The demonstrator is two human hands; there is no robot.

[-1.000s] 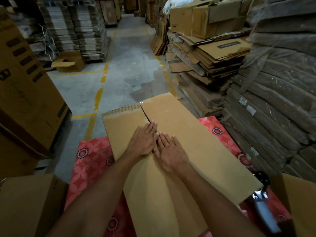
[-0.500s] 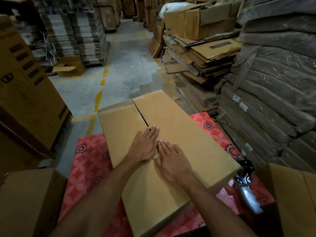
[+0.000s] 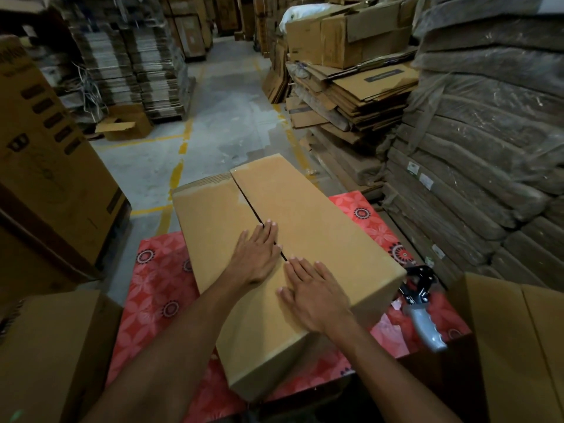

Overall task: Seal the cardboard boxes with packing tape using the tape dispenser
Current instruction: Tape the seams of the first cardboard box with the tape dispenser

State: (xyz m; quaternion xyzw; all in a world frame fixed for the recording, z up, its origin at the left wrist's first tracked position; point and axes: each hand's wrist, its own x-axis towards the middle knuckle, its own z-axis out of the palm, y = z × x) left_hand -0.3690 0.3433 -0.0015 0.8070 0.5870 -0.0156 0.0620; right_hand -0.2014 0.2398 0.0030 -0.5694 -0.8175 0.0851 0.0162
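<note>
1. Fingers (image 3: pixel 270 232) of the left hand (image 3: pixel 254 257) straight and close together, pressed flat on top of the cardboard box (image 3: pixel 320 233), tips across the seam (image 3: pixel 247 204); gripping nothing.
2. Right hand (image 3: pixel 316 296) flat in the same way, fingers straight and slightly spread, just beside the left hand and nearer the body, over the near stretch of the seam; holding nothing.
3. Two hands counted, both on the one box.
4. On the far right, one tall stack of wrapped bundles (image 3: pixel 488 148).
5. On the left, one large printed carton (image 3: pixel 52 166), standing on the floor (image 3: pixel 219 117) with its yellow lines.
6. Beyond the box to the right, piles of flattened cardboard (image 3: pixel 351 96), too many to count.
7. Under the hands, one red patterned cloth (image 3: pixel 158 285), showing on both sides of the box.
8. On that cloth, one long cardboard box, set at a slant, two top flaps folded shut and meeting at a dark, narrow seam.
9. Two plain boxes close by: near-left box (image 3: pixel 45 361) and near-right box (image 3: pixel 518 346).
10. On the floor farther back, one small open box (image 3: pixel 122 123).
11. One tape dispenser (image 3: pixel 422 303), lying on the cloth just right of the box's near right corner, near the right hand but apart from its fingers; black frame toward the box, grey handle (image 3: pixel 427 331) pointing nearer.
</note>
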